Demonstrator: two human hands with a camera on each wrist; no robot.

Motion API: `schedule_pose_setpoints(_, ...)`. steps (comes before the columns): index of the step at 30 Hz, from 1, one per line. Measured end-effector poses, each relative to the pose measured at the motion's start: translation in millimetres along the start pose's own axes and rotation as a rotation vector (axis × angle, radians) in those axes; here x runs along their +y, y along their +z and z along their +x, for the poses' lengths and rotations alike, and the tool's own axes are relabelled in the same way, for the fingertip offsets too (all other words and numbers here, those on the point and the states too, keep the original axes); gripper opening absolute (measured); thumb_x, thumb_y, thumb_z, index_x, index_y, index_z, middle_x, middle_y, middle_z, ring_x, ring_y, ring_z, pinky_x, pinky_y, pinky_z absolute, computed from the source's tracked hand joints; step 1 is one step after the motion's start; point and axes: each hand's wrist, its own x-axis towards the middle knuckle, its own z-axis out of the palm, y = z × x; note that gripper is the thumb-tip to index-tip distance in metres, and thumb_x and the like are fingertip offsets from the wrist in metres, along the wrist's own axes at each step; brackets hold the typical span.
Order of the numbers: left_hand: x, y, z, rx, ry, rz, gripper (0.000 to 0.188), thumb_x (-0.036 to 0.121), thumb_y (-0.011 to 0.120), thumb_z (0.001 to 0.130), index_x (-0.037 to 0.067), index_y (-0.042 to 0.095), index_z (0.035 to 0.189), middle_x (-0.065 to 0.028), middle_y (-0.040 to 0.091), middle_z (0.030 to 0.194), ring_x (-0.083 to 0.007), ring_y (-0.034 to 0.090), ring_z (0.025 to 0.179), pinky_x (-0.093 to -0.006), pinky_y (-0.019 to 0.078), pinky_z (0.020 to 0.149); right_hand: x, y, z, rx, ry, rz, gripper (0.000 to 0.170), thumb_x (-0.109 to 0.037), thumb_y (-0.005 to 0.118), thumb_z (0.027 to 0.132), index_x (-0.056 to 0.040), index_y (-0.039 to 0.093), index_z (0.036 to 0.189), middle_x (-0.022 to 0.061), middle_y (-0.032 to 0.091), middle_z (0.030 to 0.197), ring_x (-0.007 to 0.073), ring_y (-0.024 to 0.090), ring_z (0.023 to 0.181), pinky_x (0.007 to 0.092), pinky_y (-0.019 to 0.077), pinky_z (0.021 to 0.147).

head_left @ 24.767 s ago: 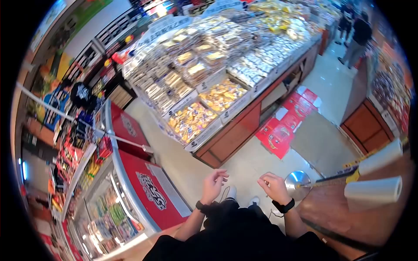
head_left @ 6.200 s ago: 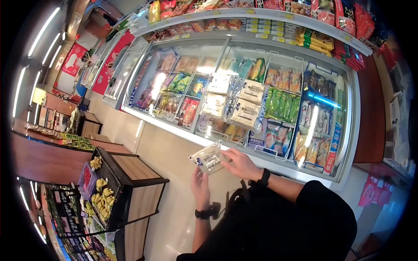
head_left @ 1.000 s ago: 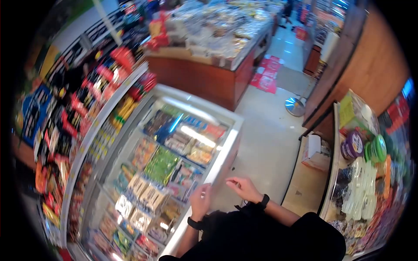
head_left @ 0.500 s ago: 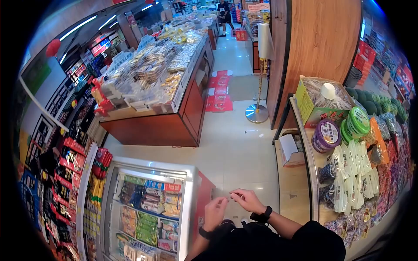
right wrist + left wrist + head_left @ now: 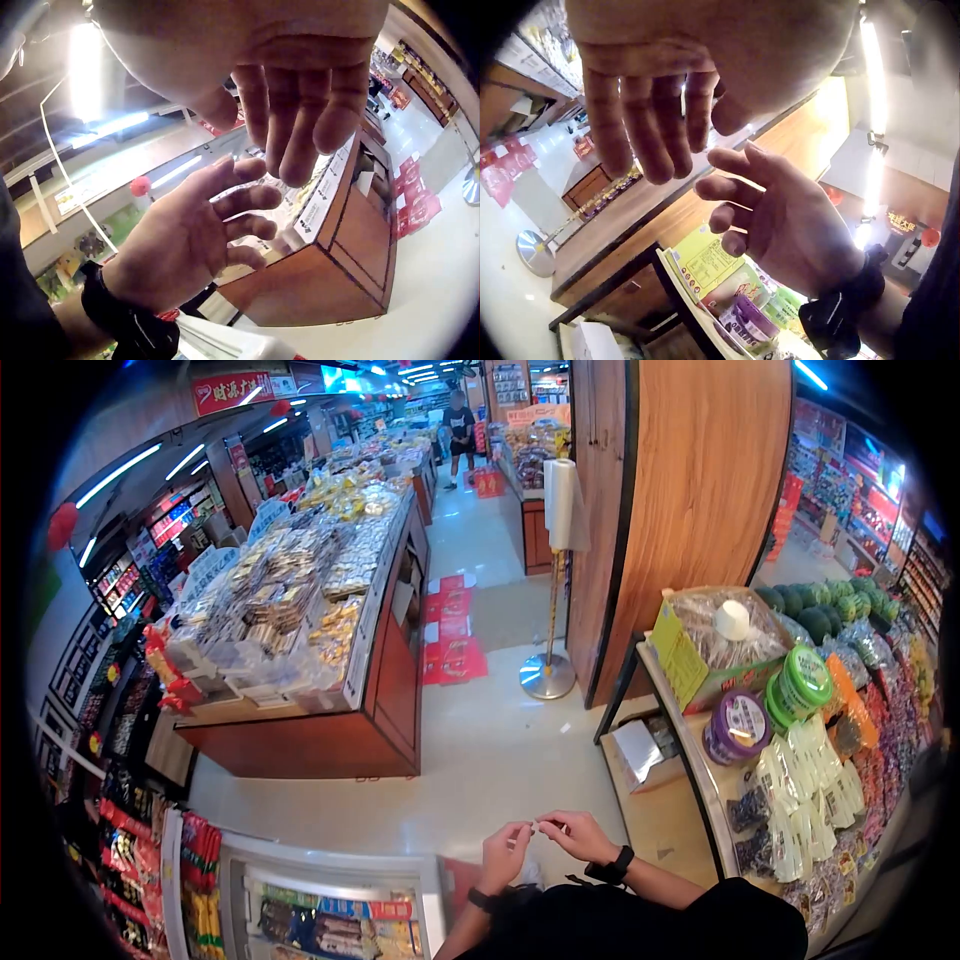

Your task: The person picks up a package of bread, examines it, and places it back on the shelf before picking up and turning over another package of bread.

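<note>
My left hand (image 5: 506, 852) and right hand (image 5: 580, 835) are raised in front of my body, fingertips close together. Nothing is held by either one. In the left wrist view, the left hand (image 5: 682, 82) hangs its fingers loosely down from the top, with the right hand (image 5: 780, 217) below it, palm showing and fingers slightly bent. From the right wrist, the right hand (image 5: 292, 90) is at the top and the left hand (image 5: 191, 232) lower left, both relaxed. Nearest the hands is a chest freezer (image 5: 432, 895) of packaged ices, at the lower left.
Ahead left stands a wooden display counter (image 5: 300, 748) heaped with packets. A roll stand (image 5: 547, 675) is by a wooden pillar (image 5: 700, 470). On the right, a shelf table (image 5: 675, 780) bears a purple tub (image 5: 738, 728) and green tubs (image 5: 803, 678). A person (image 5: 458, 430) stands far down the aisle.
A clear packet was in my hands over the freezer 6.2 s ago; they hold nothing now. The view has swung toward the aisle, and the freezer has slid to the lower left.
</note>
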Motion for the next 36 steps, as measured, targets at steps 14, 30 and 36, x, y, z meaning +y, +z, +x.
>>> schedule_pose_setpoints(14,-33.3,-29.8,162.4,-0.095,0.017,-0.085,0.021,0.020,0.060,0.096,0.004,0.069,0.106,-0.0097,0.073,0.089,-0.0157,0.071,0.079,-0.0269,0.0539,0.063,36.9,-15.6,151.8,0.058,0.171,-0.035,0.025,-0.022,0.061,0.095,-0.0027,0.069,0.108,0.0127,0.071,0.091,0.0193,0.068,0.075,0.0295,0.0517,0.065)
schedule_pose_setpoints(30,-57.7,-140.0,364.2,0.367,-0.141,-0.049,0.021,0.017,0.058,0.097,0.000,0.068,0.104,-0.0109,0.073,0.091,-0.0171,0.070,0.078,-0.0285,0.0541,0.070,64.8,-8.8,455.4,-0.108,-0.299,0.006,0.023,-0.023,0.063,0.093,-0.0040,0.069,0.106,0.0143,0.068,0.085,0.0284,0.065,0.072,0.0338,0.0521,0.066)
schedule_pose_setpoints(36,-22.5,-166.3,445.0,0.386,-0.052,0.022,0.022,0.015,0.055,0.099,-0.002,0.063,0.109,-0.0103,0.070,0.095,-0.0141,0.067,0.086,-0.0268,0.0516,0.073,-60.1,-94.5,578.0,-0.001,-0.653,0.097,0.020,-0.019,0.063,0.092,-0.0040,0.068,0.104,0.0120,0.067,0.086,0.0301,0.064,0.071,0.0363,0.0518,0.061)
